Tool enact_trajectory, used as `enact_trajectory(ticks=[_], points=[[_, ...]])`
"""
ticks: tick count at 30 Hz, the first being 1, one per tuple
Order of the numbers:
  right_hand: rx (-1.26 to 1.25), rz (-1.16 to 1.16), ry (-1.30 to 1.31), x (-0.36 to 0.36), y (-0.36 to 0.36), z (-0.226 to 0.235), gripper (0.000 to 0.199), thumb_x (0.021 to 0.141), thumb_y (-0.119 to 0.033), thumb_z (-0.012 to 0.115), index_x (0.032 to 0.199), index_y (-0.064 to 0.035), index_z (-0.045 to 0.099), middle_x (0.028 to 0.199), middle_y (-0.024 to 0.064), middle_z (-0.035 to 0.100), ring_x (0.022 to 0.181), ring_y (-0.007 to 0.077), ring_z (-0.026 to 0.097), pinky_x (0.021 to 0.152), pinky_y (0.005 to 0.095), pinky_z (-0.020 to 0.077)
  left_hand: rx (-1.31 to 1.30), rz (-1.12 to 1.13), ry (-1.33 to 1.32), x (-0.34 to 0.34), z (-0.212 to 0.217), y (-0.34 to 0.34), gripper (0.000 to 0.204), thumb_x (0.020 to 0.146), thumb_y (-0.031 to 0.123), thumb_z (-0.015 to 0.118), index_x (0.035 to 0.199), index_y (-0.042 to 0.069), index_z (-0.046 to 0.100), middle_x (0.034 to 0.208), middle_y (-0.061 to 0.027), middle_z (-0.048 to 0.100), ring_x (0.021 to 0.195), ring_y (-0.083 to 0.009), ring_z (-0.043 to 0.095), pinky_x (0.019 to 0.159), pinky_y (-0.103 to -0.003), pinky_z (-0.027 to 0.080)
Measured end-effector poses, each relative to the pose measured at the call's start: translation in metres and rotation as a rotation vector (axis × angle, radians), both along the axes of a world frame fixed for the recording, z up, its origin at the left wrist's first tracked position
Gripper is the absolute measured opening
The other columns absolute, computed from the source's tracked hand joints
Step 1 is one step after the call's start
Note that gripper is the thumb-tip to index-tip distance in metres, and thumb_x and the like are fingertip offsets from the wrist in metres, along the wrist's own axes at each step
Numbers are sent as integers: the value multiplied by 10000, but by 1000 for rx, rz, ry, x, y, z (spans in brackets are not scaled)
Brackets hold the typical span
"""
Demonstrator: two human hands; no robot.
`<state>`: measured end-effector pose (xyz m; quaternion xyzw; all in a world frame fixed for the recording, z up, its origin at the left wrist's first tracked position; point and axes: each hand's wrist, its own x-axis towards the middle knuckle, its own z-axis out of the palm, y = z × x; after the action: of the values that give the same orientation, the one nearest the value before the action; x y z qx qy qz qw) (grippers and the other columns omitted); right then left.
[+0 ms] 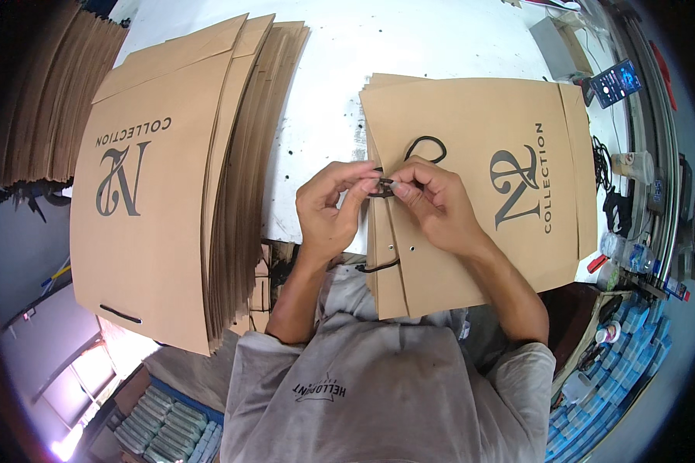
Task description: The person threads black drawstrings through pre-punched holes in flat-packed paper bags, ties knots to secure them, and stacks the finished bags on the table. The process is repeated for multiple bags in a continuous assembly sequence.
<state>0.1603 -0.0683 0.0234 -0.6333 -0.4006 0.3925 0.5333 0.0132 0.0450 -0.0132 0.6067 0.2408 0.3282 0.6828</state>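
A flat brown paper bag (471, 131) with dark lettering lies on the white table (378, 38), on top of a few more bags. My left hand (328, 212) and my right hand (432, 201) meet at its left edge, both pinching a black cord handle (427, 147). The cord loops up over the bag above my fingers. Another piece of black cord (380, 267) sticks out near two small punched holes lower on that edge.
A tall stack of finished brown bags (154, 193) lies on the left, with more flat stacks (46, 92) behind it. A phone (616, 82), cables and small bottles crowd the right edge of the table. Blue packs (633, 347) fill a bin at the lower right.
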Motion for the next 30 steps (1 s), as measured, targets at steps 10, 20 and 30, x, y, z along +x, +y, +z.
enact_trajectory(ticks=[10,20,30], points=[[30,-108,-52,4,1,-7,81,930,7,669,1003,26,699,930,101,615,835,197,628,769,322,508,-226,-9,-70,-5,4,-16,100,1016,23,626,1071,-55,655,1108,-185,711,937,-184,686,837,-303,574],[-20,73,-285,2,8,24,125,837,-24,738,950,11,699,944,133,559,775,294,619,684,380,510,324,139,-103,-47,32,-10,80,1031,8,563,1069,-44,612,1082,-251,706,834,-212,695,770,-338,582],[139,-2,-925,13,-7,9,109,844,-16,729,940,-41,684,1034,113,609,936,298,640,1069,513,374,436,431,323,-36,4,-23,513,893,49,780,1345,-9,543,1066,-126,711,765,-95,614,606,-224,495]])
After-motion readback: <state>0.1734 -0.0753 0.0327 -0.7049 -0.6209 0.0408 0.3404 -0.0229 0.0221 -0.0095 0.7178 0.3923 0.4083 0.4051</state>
